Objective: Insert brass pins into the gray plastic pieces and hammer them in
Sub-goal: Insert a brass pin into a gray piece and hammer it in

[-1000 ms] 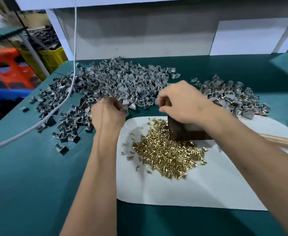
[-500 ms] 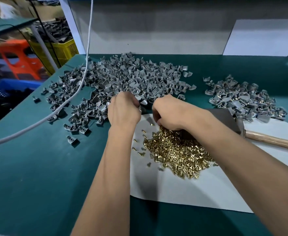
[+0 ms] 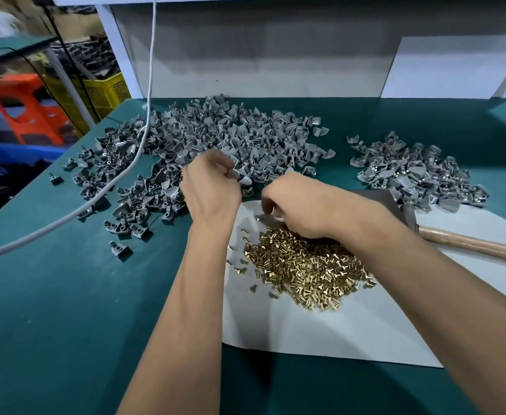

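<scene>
Bare green tabletop (image 3: 66, 310) lay open near-left. A white cable (image 3: 120, 181) crossed the far-left gray plastic pieces (image 3: 215, 136). The wooden-handled hammer (image 3: 470, 244) and brass pins (image 3: 305, 265) blocked the right.

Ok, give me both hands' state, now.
Left hand: fingers curled, pinching a gray plastic piece.
Right hand: fingers curled above the brass pins; contents hidden.

A teal-covered workbench (image 3: 66, 295) meets a grey back panel (image 3: 260, 55). Left stand an orange plastic stool (image 3: 27, 109) and a yellow mesh crate (image 3: 102, 91).
</scene>
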